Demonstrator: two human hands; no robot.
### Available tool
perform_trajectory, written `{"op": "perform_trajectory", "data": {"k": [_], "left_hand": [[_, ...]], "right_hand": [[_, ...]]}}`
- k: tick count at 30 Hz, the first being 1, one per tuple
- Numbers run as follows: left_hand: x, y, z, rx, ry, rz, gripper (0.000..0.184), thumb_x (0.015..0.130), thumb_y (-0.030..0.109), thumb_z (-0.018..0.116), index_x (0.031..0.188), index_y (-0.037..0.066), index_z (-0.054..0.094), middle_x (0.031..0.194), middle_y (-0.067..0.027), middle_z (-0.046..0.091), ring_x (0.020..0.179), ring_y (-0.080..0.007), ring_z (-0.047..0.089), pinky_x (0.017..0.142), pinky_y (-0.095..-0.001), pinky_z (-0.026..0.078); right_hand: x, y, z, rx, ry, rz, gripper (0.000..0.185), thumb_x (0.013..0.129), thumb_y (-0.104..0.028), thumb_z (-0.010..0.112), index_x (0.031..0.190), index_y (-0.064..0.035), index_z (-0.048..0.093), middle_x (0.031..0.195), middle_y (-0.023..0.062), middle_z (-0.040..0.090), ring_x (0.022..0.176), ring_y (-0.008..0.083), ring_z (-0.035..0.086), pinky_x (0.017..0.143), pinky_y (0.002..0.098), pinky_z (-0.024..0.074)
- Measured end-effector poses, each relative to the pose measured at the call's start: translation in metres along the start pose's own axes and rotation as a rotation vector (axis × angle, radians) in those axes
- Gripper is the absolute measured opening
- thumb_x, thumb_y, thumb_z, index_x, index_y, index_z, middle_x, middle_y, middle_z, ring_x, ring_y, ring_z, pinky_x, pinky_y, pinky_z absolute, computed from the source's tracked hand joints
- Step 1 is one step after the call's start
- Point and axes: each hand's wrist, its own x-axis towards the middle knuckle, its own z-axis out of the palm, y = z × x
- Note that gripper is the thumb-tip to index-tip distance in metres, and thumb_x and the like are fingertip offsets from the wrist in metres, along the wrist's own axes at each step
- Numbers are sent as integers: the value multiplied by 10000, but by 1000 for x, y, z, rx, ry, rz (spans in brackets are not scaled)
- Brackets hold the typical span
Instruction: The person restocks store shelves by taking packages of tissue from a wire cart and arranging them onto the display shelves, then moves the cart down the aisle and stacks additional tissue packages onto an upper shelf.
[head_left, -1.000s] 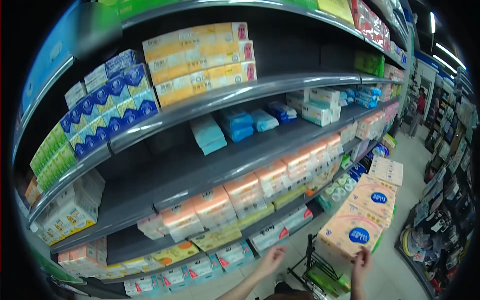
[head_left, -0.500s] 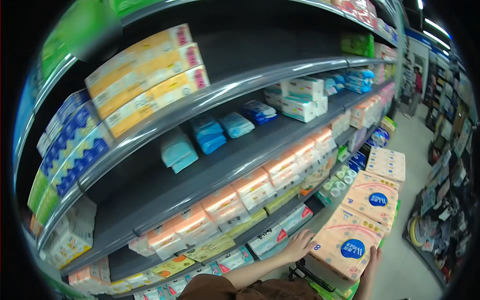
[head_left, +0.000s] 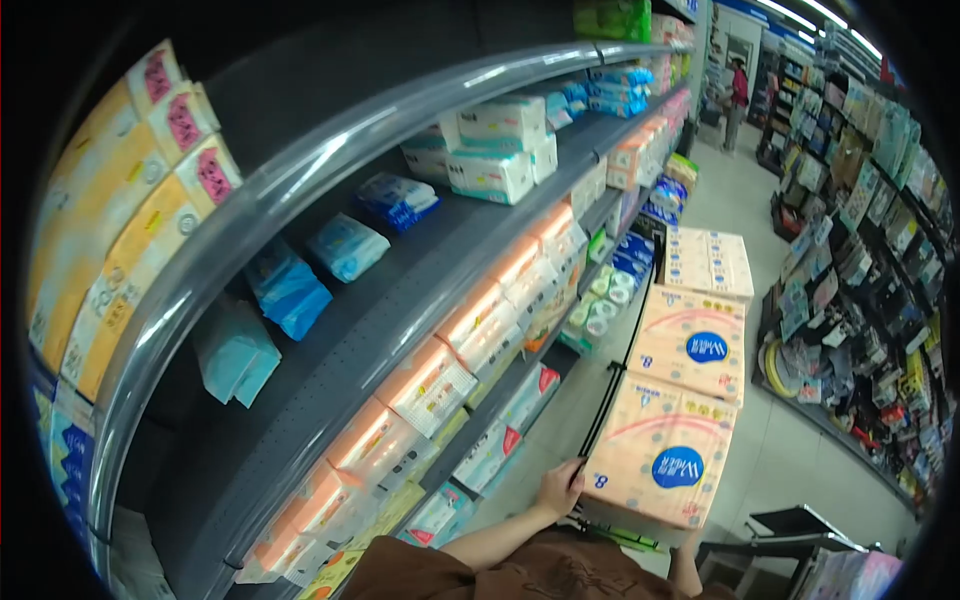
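Note:
A peach-coloured multi-pack of tissues (head_left: 650, 440) with a round blue label lies nearest me on a black-framed cart. My left hand (head_left: 560, 490) is closed on the black cart frame (head_left: 602, 410) at the pack's near left corner. Low at the near right corner, my right hand (head_left: 687, 548) shows only in part, close under the pack's edge. Its fingers are hidden, so its grip cannot be made out. Beyond lie a second peach tissue pack (head_left: 685, 335) and a paler pack with small blue dots (head_left: 708, 258), in one row.
Shelves along my left hold orange tissue packs (head_left: 430, 385), blue wipes packs (head_left: 285, 290) and white-and-teal packs (head_left: 495, 175). A rack of hanging goods (head_left: 850, 330) lines the right side. A black folded-metal object (head_left: 795, 525) stands near right. A person (head_left: 737, 100) stands down the aisle.
My view has swung right and forward along the shelf. My left hand has gone from lying open against the near pack to closing on the cart frame. The right hand sits lower, more hidden.

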Motion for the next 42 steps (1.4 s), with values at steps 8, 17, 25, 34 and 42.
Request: {"op": "perform_trajectory", "data": {"k": [8, 17, 25, 34, 42], "left_hand": [[31, -2, 4, -20, -23, -1, 632, 966, 553, 463, 1204, -7, 634, 1125, -244, 675, 1032, -447, 648, 847, -472, 529], [97, -20, 30, 24, 25, -4, 536, 950, 474, 527, 1157, 1, 673, 1035, -247, 696, 950, -440, 671, 789, -477, 534], [172, -25, 52, 63, -19, -8, 537, 966, 472, 497, 1127, -3, 688, 917, -261, 696, 869, -440, 684, 748, -477, 534], [270, -41, 100, 112, -1, 31, 515, 987, 451, 459, 1087, -4, 676, 812, -286, 658, 799, -453, 677, 699, -494, 513], [339, -87, 142, 22, -65, 142, 932, 868, 883, 237, 919, 24, 596, 853, -229, 623, 892, -463, 645, 719, -482, 495]], "right_hand": [[-6, -115, 93, -915, 353, 245, 612, 960, -441, 511, 1486, -154, 383, 1388, 90, 512, 1240, 311, 527, 1020, 559, 454], [39, -154, 127, -984, 368, 266, 777, 877, -474, 608, 1524, -174, 300, 1429, 96, 472, 1274, 339, 503, 1033, 595, 423], [97, -173, 129, -1012, 357, 276, 942, 802, -503, 695, 1558, -191, 227, 1466, 102, 437, 1303, 364, 481, 1044, 627, 395], [175, -223, 139, -905, 338, 275, 1192, 686, -517, 807, 1599, -271, 82, 1571, 57, 297, 1375, 401, 395, 1060, 687, 320], [302, -148, 103, -910, 206, 50, 1215, 563, -516, 875, 1567, -161, 289, 1525, 145, 405, 1438, 368, 369, 1139, 522, 388]]}}
